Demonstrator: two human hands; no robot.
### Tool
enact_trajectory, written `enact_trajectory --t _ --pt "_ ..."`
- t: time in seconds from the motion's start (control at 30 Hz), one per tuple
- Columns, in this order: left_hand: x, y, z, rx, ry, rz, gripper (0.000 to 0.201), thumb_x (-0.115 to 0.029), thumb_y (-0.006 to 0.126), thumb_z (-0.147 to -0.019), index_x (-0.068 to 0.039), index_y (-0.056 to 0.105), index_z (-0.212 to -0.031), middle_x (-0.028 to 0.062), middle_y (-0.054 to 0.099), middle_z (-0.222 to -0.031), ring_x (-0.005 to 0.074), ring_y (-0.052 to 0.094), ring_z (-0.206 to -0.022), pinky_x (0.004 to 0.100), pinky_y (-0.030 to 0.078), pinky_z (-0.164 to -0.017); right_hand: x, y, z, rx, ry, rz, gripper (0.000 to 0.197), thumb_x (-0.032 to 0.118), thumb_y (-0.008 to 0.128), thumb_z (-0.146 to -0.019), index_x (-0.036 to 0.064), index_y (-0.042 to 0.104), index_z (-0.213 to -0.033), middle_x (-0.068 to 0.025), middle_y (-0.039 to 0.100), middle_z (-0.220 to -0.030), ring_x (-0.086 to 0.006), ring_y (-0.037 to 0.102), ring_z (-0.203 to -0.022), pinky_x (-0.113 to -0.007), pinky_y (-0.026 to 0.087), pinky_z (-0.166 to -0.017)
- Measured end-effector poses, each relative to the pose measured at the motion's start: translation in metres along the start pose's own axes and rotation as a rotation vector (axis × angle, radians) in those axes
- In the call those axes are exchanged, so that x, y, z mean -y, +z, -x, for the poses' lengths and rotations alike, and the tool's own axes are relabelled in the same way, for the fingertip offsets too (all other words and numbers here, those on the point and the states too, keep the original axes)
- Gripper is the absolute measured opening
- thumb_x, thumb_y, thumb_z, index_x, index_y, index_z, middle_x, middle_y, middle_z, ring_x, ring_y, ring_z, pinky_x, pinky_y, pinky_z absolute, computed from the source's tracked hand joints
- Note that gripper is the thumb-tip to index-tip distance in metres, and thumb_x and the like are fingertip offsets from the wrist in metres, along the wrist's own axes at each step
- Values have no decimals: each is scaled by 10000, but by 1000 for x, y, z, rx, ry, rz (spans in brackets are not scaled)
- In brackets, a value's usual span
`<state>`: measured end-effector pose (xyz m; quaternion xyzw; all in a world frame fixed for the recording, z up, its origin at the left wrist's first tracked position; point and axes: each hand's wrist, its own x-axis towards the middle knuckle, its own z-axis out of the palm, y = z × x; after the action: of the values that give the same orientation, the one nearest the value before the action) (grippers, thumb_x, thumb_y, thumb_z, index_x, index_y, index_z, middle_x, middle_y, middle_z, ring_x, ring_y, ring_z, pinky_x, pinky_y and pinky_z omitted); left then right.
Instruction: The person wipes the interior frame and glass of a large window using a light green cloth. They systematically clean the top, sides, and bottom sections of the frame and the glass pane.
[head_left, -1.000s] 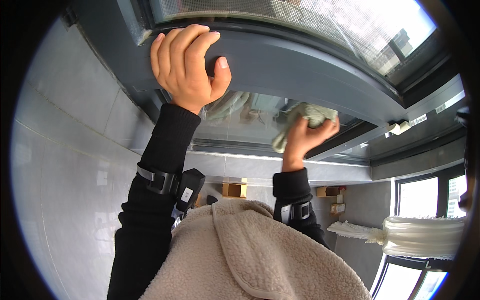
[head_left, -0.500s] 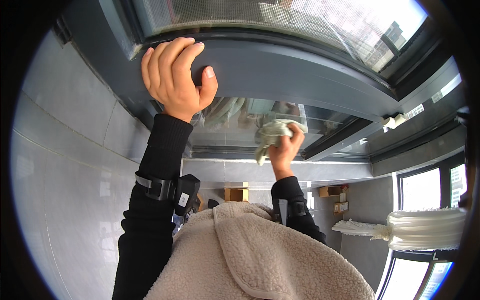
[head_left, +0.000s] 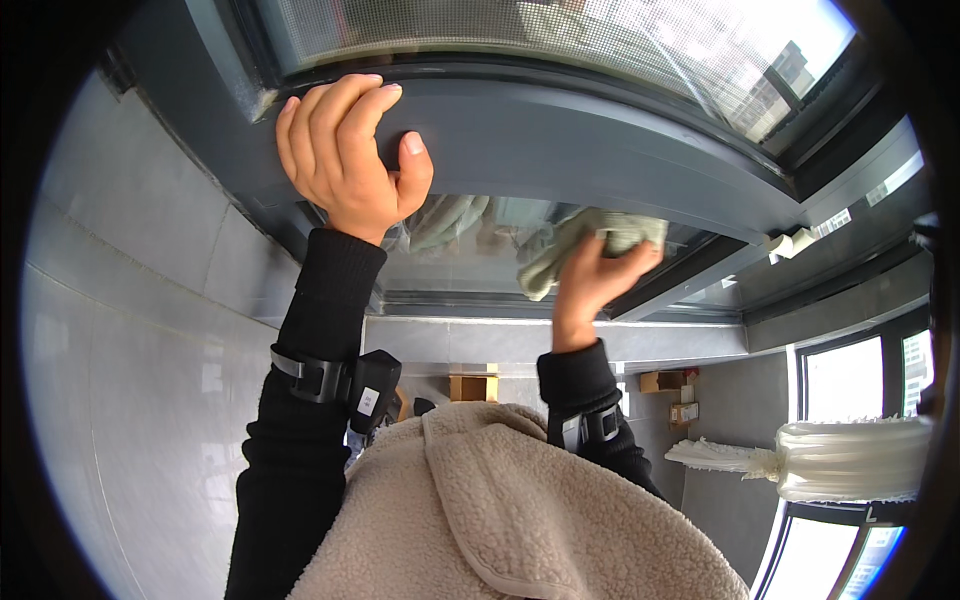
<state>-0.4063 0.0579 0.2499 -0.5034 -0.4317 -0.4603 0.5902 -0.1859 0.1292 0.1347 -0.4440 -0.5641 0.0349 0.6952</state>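
Observation:
Fingers bent slightly and thumb apart, my left hand [head_left: 350, 160] rests on the wide grey window frame [head_left: 540, 140] at its left end. Lower and to the right, my right hand [head_left: 595, 285] grips a pale green cloth [head_left: 625, 228]. The cloth is bunched and lies against the lower glass pane [head_left: 450, 270], near the pane's upper right part. Part of the cloth hangs down left of the hand. Reflections of fabric show in the glass.
An upper window with an insect screen [head_left: 430, 25] lies beyond the frame. A white latch piece [head_left: 790, 243] sits at the right. Grey tiled wall [head_left: 130, 330] stands on the left. Below are cardboard boxes [head_left: 473, 388], and a tied white curtain [head_left: 850, 458] hangs at right.
My right hand has moved up and to the right across the glass with the cloth, which now spreads wider. My left hand stays nearly in place on the frame.

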Motion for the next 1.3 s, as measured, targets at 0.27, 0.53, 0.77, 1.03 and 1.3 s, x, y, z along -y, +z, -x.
enact_trajectory --t 0.27,0.53,0.77,1.03,1.3 --pt "1 -2 -1 8 12 -7 296 -329 541 -872 -120 630 -1062 32 652 -1070 241 608 -965 423 375 -995 20 -5 42 489 -343 66 347 -16 686 -607 -9 541 -922 -247 420 -1324 -450 423 -1177 -535 368 -986" --pt "0 -3 -2 20 2 14 295 -321 558 -859 -120 638 -1060 34 656 -1070 239 613 -956 420 381 -989 -34 -44 8 512 -214 104 607 -44 723 -630 30 591 -1218 -186 485 -1276 -399 510 -1165 -435 457 -973" --pt "2 -1 -1 -3 13 8 295 -327 551 -865 -123 645 -1056 30 657 -1065 236 612 -952 414 382 -984 -82 -60 -14 306 16 55 610 -77 716 -671 13 548 -1250 -165 484 -1274 -316 512 -1174 -400 438 -1004" --pt "3 2 1 -26 20 3 293 -338 545 -861 -132 656 -1037 26 662 -1045 232 610 -942 406 390 -973 -48 -55 -34 133 183 -209 414 -66 644 -756 -31 545 -1157 -91 603 -1040 -185 596 -949 -288 486 -860" --pt "2 3 2 -33 13 14 283 -336 547 -855 -139 668 -1018 18 668 -1030 232 614 -937 407 389 -979 20 -9 26 481 -265 -129 445 -82 650 -557 11 626 -992 -152 554 -1216 -357 573 -1036 -411 513 -831"
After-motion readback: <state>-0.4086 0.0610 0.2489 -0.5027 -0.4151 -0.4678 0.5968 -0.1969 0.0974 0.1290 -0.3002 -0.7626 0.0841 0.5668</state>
